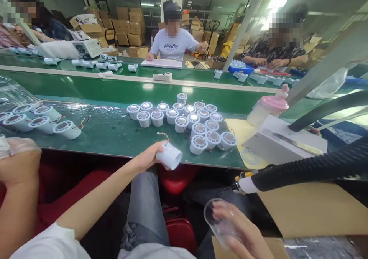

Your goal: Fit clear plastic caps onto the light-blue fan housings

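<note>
My left hand [153, 154] is closed around a white cylindrical plastic housing [170, 156], held tilted just past the table's front edge. The housing's open end faces right and down, and a thin wire sticks up from its other end. Low on the right, my right hand [240, 228] grips a clear plastic cup [216, 216], slightly blurred, with its mouth toward the upper left. Beyond my left hand, several similar white housings [198, 144] stand grouped on the green table [109, 136], round grilled ends up and some wires showing.
More housings [66, 129] lie at left, near a gloved hand [21, 147] of a neighbour. At right are a black hose [304, 167] with a white nozzle, a white box [284, 140], a pink-lidded bottle [270, 105] and cardboard [319, 209]. Co-workers sit across the conveyor [120, 86].
</note>
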Action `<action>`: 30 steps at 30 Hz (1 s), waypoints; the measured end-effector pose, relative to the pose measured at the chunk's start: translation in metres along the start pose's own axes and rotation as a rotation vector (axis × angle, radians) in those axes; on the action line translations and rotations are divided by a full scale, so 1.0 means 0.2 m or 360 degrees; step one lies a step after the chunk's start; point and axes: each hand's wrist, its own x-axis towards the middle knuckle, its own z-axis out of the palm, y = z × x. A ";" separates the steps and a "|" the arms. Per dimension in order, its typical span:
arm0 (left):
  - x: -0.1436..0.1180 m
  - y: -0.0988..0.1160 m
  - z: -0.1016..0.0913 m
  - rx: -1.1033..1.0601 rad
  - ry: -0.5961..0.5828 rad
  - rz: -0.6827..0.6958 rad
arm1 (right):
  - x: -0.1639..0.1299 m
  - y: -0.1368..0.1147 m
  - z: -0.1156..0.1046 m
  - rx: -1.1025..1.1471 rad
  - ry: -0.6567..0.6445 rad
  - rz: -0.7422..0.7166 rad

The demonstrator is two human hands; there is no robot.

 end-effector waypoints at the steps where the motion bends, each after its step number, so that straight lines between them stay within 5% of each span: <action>1: -0.04 -0.03 0.04 -0.0126 -0.0089 -0.0043 | 0.05 -0.04 0.04 -0.0193 0.0002 -0.0167; 5: -0.16 -0.11 0.21 -0.0447 -0.0398 -0.0162 | 0.19 -0.14 0.17 -0.0815 0.0134 -0.0583; 9: -0.18 -0.13 0.25 -0.0520 -0.0554 -0.0139 | 0.23 -0.17 0.19 -0.1118 0.0212 -0.0761; 13: -0.17 -0.14 0.25 -0.0396 -0.0645 -0.0055 | 0.22 -0.21 0.19 -0.1307 0.0193 -0.0749; 17: -0.20 -0.10 0.29 -0.0134 -0.0693 0.0176 | 0.24 -0.20 0.21 -0.1474 0.0132 -0.0452; 22: -0.25 -0.07 0.31 0.0335 -0.0344 0.0457 | 0.28 -0.18 0.19 -0.1087 -0.0084 -0.0151; 30: -0.24 -0.19 0.38 -0.0163 -0.0102 0.0467 | 0.28 -0.23 0.14 -0.0237 0.0040 0.0084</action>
